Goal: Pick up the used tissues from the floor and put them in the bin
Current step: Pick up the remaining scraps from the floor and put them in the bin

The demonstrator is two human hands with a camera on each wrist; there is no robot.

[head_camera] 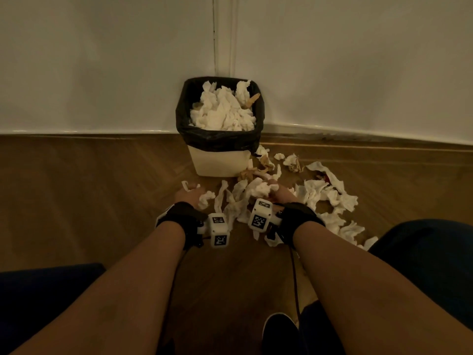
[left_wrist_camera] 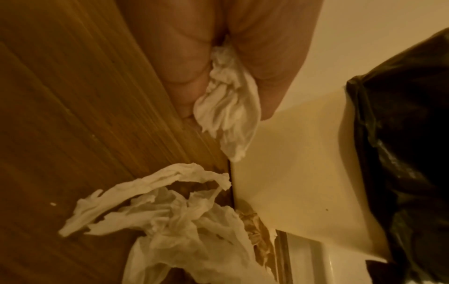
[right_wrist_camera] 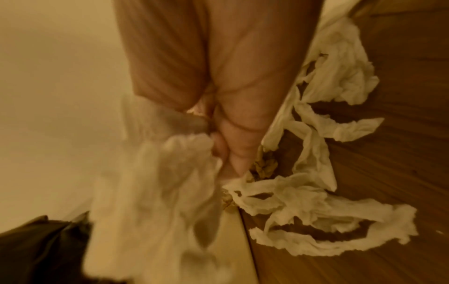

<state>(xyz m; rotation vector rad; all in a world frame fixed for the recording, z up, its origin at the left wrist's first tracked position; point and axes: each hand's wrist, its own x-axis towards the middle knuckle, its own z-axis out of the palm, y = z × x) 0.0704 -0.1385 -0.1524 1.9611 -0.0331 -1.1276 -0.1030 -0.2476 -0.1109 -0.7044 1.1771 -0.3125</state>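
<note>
White crumpled tissues (head_camera: 325,198) lie scattered over the wood floor (head_camera: 76,190) in front of the bin (head_camera: 217,162) and off to its right, a few of them stained brown close to the bin's base. The bin stands in the corner where two pale walls (head_camera: 102,60) meet; it is cream, lined with a black bag (head_camera: 184,116) folded over its rim, and heaped to the top with more tissue. The left hand (head_camera: 188,194), just in front of the bin, pinches a small wad (left_wrist_camera: 228,107) between curled fingers (left_wrist_camera: 179,63). The right hand (head_camera: 280,193), in front of the bin's right corner, clenches a bigger bunch (head_camera: 263,188), blurred in the wrist view. Left of the bin the floor is bare boards up to the skirting. A dark shoe (head_camera: 279,331) shows at the near edge, well back from the bin.
</note>
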